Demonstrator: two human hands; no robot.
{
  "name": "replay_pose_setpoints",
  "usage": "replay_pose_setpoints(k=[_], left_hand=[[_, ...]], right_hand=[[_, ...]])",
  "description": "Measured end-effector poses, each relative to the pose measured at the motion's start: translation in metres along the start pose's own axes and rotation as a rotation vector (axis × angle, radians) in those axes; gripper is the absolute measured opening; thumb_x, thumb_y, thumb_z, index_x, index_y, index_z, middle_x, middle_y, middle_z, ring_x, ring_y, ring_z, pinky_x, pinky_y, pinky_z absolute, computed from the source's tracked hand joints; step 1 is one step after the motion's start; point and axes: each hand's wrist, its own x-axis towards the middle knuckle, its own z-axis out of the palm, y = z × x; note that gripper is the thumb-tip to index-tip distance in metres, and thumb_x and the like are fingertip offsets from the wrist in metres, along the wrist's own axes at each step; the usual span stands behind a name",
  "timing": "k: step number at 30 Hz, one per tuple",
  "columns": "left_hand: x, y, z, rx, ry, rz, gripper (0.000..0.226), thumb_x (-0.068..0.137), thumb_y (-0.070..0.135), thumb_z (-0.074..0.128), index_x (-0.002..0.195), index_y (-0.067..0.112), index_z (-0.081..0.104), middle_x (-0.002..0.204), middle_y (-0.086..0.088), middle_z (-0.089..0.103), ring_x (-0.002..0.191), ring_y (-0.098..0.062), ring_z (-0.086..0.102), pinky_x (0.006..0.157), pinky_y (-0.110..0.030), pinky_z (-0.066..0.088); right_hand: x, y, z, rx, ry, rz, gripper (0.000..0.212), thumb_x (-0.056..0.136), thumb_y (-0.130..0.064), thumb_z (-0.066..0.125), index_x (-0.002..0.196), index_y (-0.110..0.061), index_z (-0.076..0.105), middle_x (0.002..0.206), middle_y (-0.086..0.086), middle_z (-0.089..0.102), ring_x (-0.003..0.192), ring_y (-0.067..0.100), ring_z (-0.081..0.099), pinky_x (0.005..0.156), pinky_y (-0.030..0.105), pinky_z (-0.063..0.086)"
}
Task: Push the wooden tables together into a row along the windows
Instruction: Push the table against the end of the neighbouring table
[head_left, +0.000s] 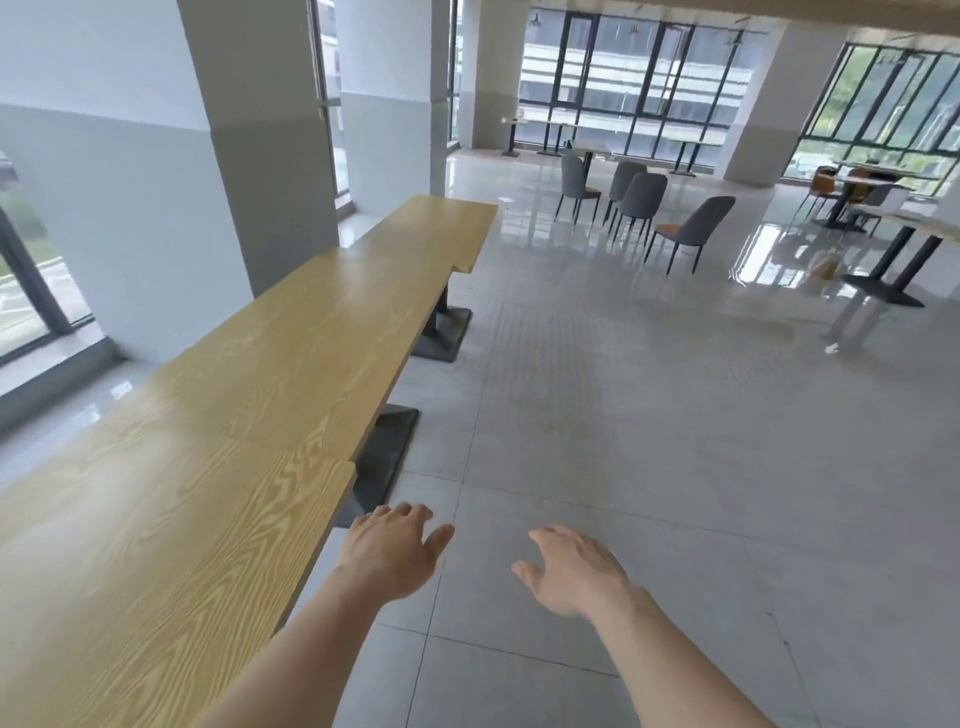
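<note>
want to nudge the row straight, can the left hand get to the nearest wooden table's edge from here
Probably yes: the left hand hovers open just off the nearest wooden table, beside its floor-side edge, and nothing lies between them.

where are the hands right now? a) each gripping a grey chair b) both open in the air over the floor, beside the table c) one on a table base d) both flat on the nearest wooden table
b: the left hand and right hand are open above the floor tiles, off the edge of the nearest wooden table, holding nothing.

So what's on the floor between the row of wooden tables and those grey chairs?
Nothing: in the head view, only bare, shiny floor tiles lie between the wooden tables and the grey chairs.
</note>
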Motion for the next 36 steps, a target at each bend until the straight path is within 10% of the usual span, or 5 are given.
replay_pose_setpoints(k=[15,29,36], left_hand=[[0.147,-0.144,-0.025,-0.195,0.191,-0.63,0.063,0.1,0.066,0.021,0.15,0.032,0.04,0.154,0.009,0.047,0.143,-0.019,0.04,0.115,-0.039,0.032],[0.158,-0.288,0.105,-0.22,0.455,-1.119,0.067,0.102,0.059,0.015,0.16,0.026,0.027,0.17,0.002,0.018,0.158,-0.019,0.004,0.128,-0.041,-0.001],[0.194,-0.302,0.146,-0.209,0.516,-1.155,0.065,0.102,0.054,0.023,0.161,0.027,0.023,0.17,0.001,0.016,0.158,-0.02,-0.002,0.128,-0.045,0.002]], right_hand=[[0.317,-0.138,-0.058,-0.219,-0.124,-0.481,0.056,0.103,-0.052,0.039,0.143,-0.014,0.047,0.15,0.008,0.047,0.139,0.029,0.043,0.112,0.039,0.035],[0.439,-0.325,0.11,-0.285,-0.014,-1.13,0.066,0.103,-0.052,0.021,0.161,-0.019,0.019,0.171,0.005,0.008,0.158,0.018,-0.001,0.123,0.033,-0.007],[0.466,-0.323,0.159,-0.196,0.093,-1.251,0.066,0.103,-0.048,0.032,0.159,-0.014,0.028,0.169,0.008,0.017,0.158,0.02,0.006,0.127,0.043,0.013]])
